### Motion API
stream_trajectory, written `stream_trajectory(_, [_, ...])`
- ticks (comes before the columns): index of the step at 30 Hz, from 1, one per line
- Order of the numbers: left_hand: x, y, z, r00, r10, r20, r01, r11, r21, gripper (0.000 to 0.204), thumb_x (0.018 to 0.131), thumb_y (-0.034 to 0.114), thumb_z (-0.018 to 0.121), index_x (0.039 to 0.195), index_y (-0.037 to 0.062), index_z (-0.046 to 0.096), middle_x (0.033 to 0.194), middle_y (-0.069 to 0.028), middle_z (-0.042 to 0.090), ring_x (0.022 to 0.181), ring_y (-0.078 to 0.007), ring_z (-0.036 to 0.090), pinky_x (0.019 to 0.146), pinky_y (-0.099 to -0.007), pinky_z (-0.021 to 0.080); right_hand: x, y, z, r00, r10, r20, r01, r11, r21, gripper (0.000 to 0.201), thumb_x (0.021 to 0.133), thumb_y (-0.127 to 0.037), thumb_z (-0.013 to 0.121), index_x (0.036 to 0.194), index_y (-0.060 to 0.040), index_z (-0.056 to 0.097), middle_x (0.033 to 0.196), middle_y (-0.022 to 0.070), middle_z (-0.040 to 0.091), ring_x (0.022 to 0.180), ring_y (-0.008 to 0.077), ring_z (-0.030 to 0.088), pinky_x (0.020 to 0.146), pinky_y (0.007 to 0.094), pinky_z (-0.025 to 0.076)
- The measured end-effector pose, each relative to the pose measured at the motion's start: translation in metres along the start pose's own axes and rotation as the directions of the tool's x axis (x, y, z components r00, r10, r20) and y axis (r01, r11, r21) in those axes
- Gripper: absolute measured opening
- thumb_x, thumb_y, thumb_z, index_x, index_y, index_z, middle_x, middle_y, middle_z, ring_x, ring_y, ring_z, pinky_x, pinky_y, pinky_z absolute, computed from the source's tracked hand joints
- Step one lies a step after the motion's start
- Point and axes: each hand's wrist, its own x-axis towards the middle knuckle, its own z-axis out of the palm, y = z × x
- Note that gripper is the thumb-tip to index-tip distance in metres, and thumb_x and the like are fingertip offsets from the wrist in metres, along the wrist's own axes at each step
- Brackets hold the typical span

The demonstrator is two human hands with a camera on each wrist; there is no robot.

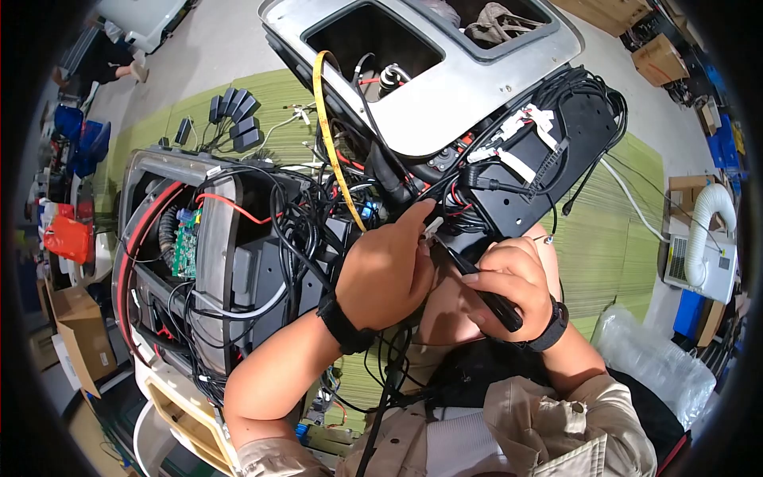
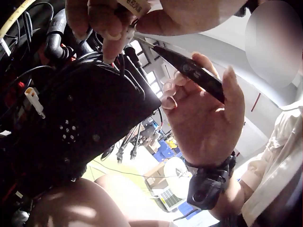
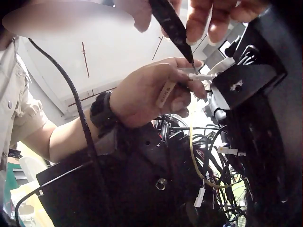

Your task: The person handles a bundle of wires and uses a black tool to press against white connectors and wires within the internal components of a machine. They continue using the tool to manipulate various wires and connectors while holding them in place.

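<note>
My left hand [image 1: 385,274] pinches a small white plug connector [image 3: 201,77] between thumb and fingertips. A paper label [image 3: 165,92] with printed characters hangs by its palm. In my right hand [image 1: 517,290] is a black pen-shaped tool [image 2: 189,71], gripped between thumb and fingers, with a tapered body and a thin metal tip. That tip is right at the white connector. Just beyond the hands lies a black metal box [image 1: 509,195] with bundled black cables and white plugs on it. Fingers partly hide the connector in the head view.
A grey-framed housing [image 1: 218,278] with a green circuit board [image 1: 187,246] and tangled cables stands at left. Behind is a large silver panel [image 1: 413,119] with two openings. A yellow strip [image 1: 330,143] arches between them. Several black blocks [image 1: 234,107] lie on the green mat [image 1: 278,87].
</note>
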Motion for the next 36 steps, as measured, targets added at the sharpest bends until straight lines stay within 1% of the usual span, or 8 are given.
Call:
stream_trajectory(1, [0.000,-0.002,0.001,0.999,0.041,-0.023,-0.041,0.999,0.028,0.052,0.077,0.001,0.058,0.127,-0.0057,0.046,0.080,-0.0145,0.061,0.068,-0.0310,0.060,0.064,-0.0399,0.048,0.000,0.000,-0.001,1.000,0.001,-0.004,-0.001,1.000,-0.001,0.039,0.060,-0.020,0.074,0.098,-0.0092,0.069,0.091,0.0048,0.057,0.080,0.0244,0.055,0.073,0.0346,0.037])
stream_trajectory(8, [0.001,-0.001,0.000,0.997,0.065,-0.028,-0.064,0.997,0.033,0.052,0.076,0.000,0.058,0.126,-0.0065,0.046,0.081,-0.0153,0.061,0.069,-0.0310,0.060,0.064,-0.0398,0.049,-0.002,0.000,0.002,1.000,-0.010,-0.009,0.009,0.999,-0.052,0.037,0.059,-0.011,0.071,0.096,-0.0093,0.070,0.092,0.0049,0.055,0.081,0.0240,0.054,0.073,0.0342,0.037])
stream_trajectory(13, [0.002,0.002,-0.001,1.000,-0.010,-0.005,0.010,1.000,-0.023,0.052,0.076,0.000,0.057,0.126,-0.0060,0.045,0.081,-0.0162,0.061,0.069,-0.0316,0.060,0.065,-0.0400,0.049,0.000,-0.004,0.000,1.000,0.012,0.014,-0.011,0.998,-0.061,0.035,0.058,-0.009,0.070,0.093,-0.0096,0.071,0.091,0.0048,0.054,0.080,0.0239,0.053,0.073,0.0345,0.037])
stream_trajectory(16, [0.002,0.004,-0.002,0.999,-0.030,0.013,0.030,0.999,-0.012,0.052,0.076,0.000,0.057,0.127,-0.0060,0.045,0.081,-0.0167,0.061,0.070,-0.0320,0.061,0.065,-0.0400,0.049,0.000,-0.007,0.000,0.999,0.029,0.023,-0.028,0.998,-0.056,0.037,0.057,-0.008,0.070,0.094,-0.0107,0.071,0.092,0.0049,0.052,0.080,0.0242,0.052,0.073,0.0348,0.038])
stream_trajectory(27, [0.001,0.003,-0.002,1.000,-0.019,0.006,0.019,1.000,-0.021,0.053,0.075,0.001,0.058,0.127,-0.0066,0.045,0.082,-0.0175,0.062,0.071,-0.0328,0.061,0.067,-0.0405,0.050,0.002,-0.008,-0.002,0.998,0.019,0.064,-0.017,0.999,-0.037,0.042,0.054,-0.008,0.070,0.095,-0.0117,0.071,0.095,0.0056,0.051,0.083,0.0250,0.051,0.076,0.0361,0.037])
stream_trajectory(30, [0.004,0.006,-0.005,0.997,-0.060,0.049,0.062,0.998,-0.023,0.054,0.075,0.000,0.058,0.127,-0.0074,0.045,0.083,-0.0189,0.062,0.072,-0.0335,0.062,0.068,-0.0406,0.050,0.003,-0.010,-0.003,0.996,0.040,0.078,-0.040,0.999,-0.010,0.042,0.053,-0.008,0.070,0.095,-0.0118,0.071,0.095,0.0056,0.051,0.083,0.0244,0.051,0.076,0.0358,0.037])
stream_trajectory(32, [0.004,0.007,-0.006,0.999,-0.030,0.043,0.031,0.999,-0.010,0.051,0.078,-0.008,0.053,0.128,-0.0067,0.041,0.084,-0.0178,0.064,0.061,-0.0298,0.061,0.058,-0.0338,0.049,0.002,-0.010,-0.002,0.997,0.040,0.066,-0.039,0.999,-0.010,0.041,0.054,-0.008,0.071,0.095,-0.0118,0.071,0.095,0.0055,0.051,0.082,0.0242,0.051,0.076,0.0357,0.036])
stream_trajectory(36, [0.003,0.005,-0.004,0.999,-0.009,0.036,0.009,1.000,0.015,0.049,0.079,-0.007,0.053,0.127,-0.0072,0.041,0.085,-0.0183,0.064,0.062,-0.0309,0.061,0.059,-0.0348,0.049,0.002,-0.010,-0.002,0.998,0.031,0.056,-0.031,0.999,-0.007,0.039,0.056,-0.008,0.072,0.095,-0.0118,0.070,0.094,0.0050,0.052,0.082,0.0237,0.051,0.075,0.0356,0.036])
